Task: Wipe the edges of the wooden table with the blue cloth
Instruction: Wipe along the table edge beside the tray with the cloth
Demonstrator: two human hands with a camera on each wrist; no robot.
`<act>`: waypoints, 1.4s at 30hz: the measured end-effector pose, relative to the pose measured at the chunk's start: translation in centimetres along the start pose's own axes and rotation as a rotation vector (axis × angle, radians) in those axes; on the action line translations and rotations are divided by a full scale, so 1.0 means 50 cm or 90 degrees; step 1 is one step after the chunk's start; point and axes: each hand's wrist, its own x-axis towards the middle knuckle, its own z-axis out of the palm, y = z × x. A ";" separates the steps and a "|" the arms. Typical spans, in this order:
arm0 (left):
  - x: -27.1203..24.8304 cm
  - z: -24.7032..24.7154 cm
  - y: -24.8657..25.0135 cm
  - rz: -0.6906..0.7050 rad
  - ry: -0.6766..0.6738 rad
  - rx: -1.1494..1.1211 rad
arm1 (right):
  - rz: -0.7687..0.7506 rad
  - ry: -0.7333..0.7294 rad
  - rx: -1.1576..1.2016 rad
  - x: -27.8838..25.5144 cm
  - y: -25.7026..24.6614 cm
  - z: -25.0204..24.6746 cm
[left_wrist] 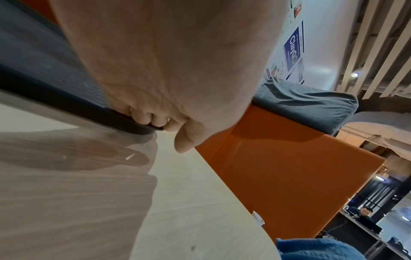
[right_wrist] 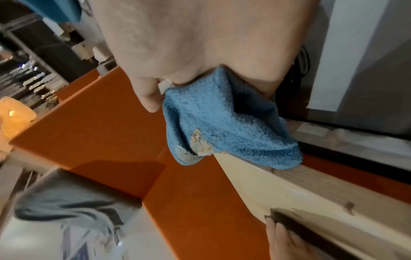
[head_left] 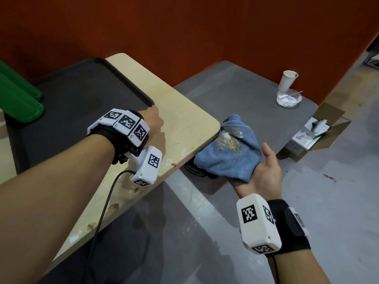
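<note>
The right hand (head_left: 266,173), palm up, cradles the soiled blue cloth (head_left: 229,152) just off the wooden desk's (head_left: 184,119) corner; the left hand (head_left: 154,119) grips the dark tray's (head_left: 82,93) rim.

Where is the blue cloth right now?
In the head view, the blue cloth lies in the right hand, just off the wooden table corner.

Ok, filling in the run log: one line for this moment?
left hand holds dark tray corner | right hand holds soiled blue cloth beside wooden table corner | edge crumbs remain
</note>
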 end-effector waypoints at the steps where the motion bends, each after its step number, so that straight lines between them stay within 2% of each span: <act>1: 0.002 -0.001 -0.002 0.005 -0.006 -0.014 | -0.008 -0.048 0.027 -0.003 0.005 -0.004; 2: 0.003 -0.001 -0.003 0.007 -0.009 -0.026 | -0.013 -0.086 0.044 -0.002 0.006 -0.012; 6: 0.007 0.000 -0.008 0.009 -0.021 0.007 | -0.020 -0.069 0.094 -0.009 0.004 -0.042; 12: 0.005 -0.002 -0.011 0.006 -0.026 0.059 | -0.060 -0.106 0.039 -0.011 -0.031 -0.037; 15: 0.007 0.005 -0.009 0.002 -0.021 0.037 | -0.118 -0.118 -0.105 0.016 -0.017 0.014; 19: 0.004 0.001 -0.005 0.001 -0.016 0.015 | -0.199 -0.117 -0.390 0.054 0.038 0.091; 21: -0.006 -0.003 0.001 -0.005 -0.018 0.038 | -0.219 -0.158 -0.621 0.057 0.062 0.104; 23: -0.012 0.000 0.004 -0.007 -0.011 0.045 | -0.248 -0.141 -0.843 0.050 0.077 0.104; 25: -0.012 0.003 -0.001 0.004 -0.003 0.050 | -0.260 -0.113 -0.904 0.036 0.097 0.104; 28: -0.004 0.002 -0.015 0.022 -0.016 0.047 | -0.299 -0.146 -1.018 -0.004 0.156 0.099; 32: 0.002 -0.013 -0.023 0.047 -0.040 0.048 | -0.344 -0.158 -0.973 -0.034 0.215 0.095; 34: 0.001 -0.015 -0.026 0.067 -0.040 0.051 | -0.395 -0.133 -0.948 -0.019 0.204 0.099; 37: -0.008 -0.011 -0.027 0.090 -0.025 0.065 | -0.408 -0.071 -0.970 0.018 0.170 0.103; 39: -0.011 -0.009 -0.027 0.068 -0.017 0.035 | -0.431 -0.049 -0.998 0.026 0.170 0.101; 42: 0.000 -0.010 -0.026 0.067 -0.033 0.026 | -0.435 -0.053 -0.923 -0.008 0.213 0.099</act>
